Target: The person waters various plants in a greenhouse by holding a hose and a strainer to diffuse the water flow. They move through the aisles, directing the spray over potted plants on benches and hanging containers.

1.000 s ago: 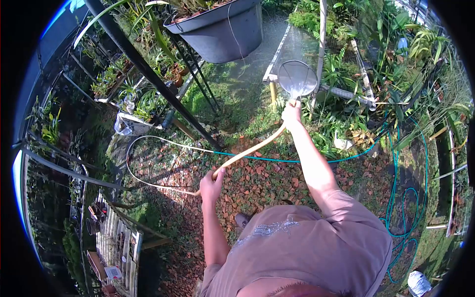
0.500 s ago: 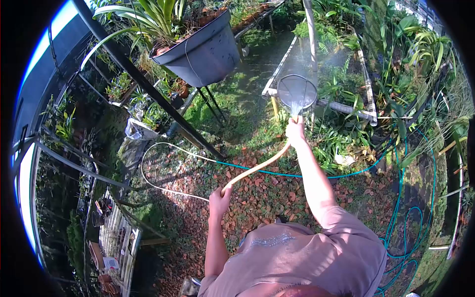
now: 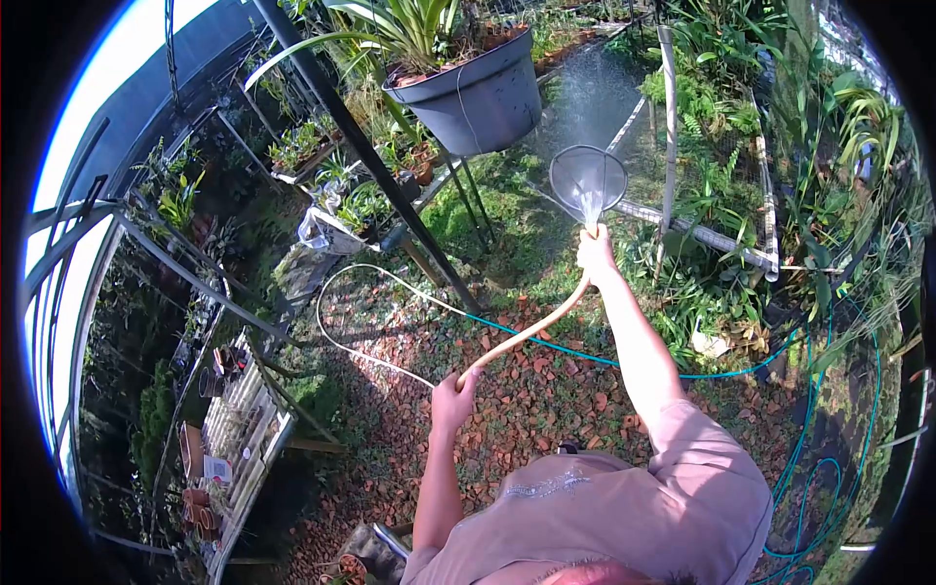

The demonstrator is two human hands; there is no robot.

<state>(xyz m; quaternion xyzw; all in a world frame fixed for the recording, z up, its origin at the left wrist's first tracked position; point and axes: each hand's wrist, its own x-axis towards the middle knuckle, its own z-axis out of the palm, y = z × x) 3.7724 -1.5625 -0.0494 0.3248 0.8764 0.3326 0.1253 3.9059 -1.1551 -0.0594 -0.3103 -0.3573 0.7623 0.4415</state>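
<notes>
My right hand (image 3: 597, 255), arm stretched forward, is wrapped round the front end of a yellowish garden hose (image 3: 534, 329). Just beyond it is a round mesh screen with a dark rim (image 3: 588, 179). Water fans out from the hose end against the mesh, and fine spray drifts off past it. How the screen is fixed to the hose is hidden by my fingers and the water. Lower and to the left, my left hand (image 3: 453, 402) grips the same hose near my body. From there a thin pale length loops over the ground and joins a teal hose (image 3: 546, 344).
A large grey hanging pot (image 3: 473, 105) with a strappy plant is ahead, beside a dark slanting post (image 3: 375, 161). Planted beds lie to the right. A slatted bench (image 3: 244, 439) stands at left. Brick chips (image 3: 526, 409) cover the ground; teal hose coils at right.
The view has turned left, so the surroundings sit further right. My right hand and the spray now point closer to the hanging pot. Both hands keep their grip on the hose.
</notes>
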